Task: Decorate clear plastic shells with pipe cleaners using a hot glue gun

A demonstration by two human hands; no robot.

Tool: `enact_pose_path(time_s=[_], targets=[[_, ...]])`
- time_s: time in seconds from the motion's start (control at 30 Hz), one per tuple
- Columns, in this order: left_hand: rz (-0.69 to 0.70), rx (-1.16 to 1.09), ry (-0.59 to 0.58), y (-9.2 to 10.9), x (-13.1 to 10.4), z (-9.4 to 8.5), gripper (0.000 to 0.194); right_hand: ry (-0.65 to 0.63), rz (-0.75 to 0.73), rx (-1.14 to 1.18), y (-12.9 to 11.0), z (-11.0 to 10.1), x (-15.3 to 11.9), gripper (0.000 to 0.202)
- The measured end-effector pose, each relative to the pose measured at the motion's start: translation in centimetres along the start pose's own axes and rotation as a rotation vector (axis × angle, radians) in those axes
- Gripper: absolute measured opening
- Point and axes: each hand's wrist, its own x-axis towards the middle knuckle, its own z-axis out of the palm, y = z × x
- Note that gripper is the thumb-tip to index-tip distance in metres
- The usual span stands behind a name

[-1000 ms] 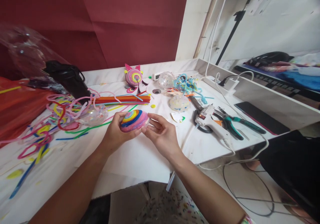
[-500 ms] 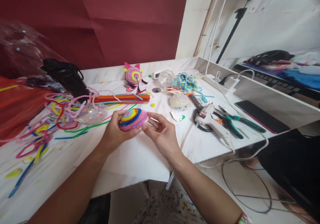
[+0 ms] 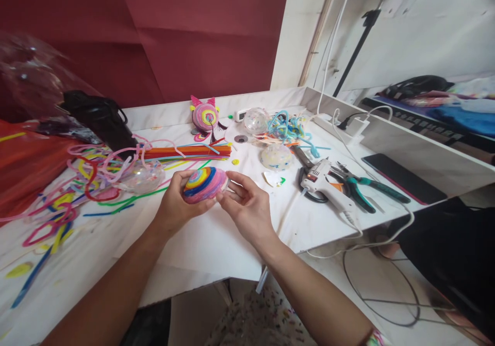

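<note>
Between both hands, just above the front of the table, is a ball (image 3: 204, 185) wrapped in coiled fuzzy pipe cleaners, with rings of pink, blue, orange and yellow. My left hand (image 3: 177, 200) is closed around its left side, thumb along the bottom. Fingers and thumb of my right hand (image 3: 245, 200) pinch the ball's right edge, where a pale strip shows. Behind them lies a bundle of orange and mixed pipe cleaners (image 3: 185, 152). A finished-looking pink ball figure with pointed ears and tassels (image 3: 205, 116) stands at the back wall.
A white glue gun (image 3: 323, 181) and green-handled pliers (image 3: 361, 183) lie at the right, near a dark phone (image 3: 402, 178). Clear plastic domes (image 3: 276, 158) and blue pipe cleaners (image 3: 288, 127) sit behind. Tangled pipe cleaners (image 3: 100, 173) cover the left; a white cord (image 3: 386, 243) hangs off the edge.
The ball has turned slightly in my hands, its ringed centre now facing a little more to the left. Both hands keep their grip, and the camera view has shifted slightly.
</note>
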Motion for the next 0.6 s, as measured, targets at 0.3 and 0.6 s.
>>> enact_pose_path(time_s=[0.3,0.6], targets=[[0.003,0.024,0.017,0.09,0.01,0.17,0.068,0.007,-0.051,-0.071,0.13,-0.04,-0.15,0.057],[-0.060,-0.046,-0.016,-0.28,0.37,-0.10,0.068,-0.009,-0.159,-0.162,0.48,-0.04,-0.14,0.048]])
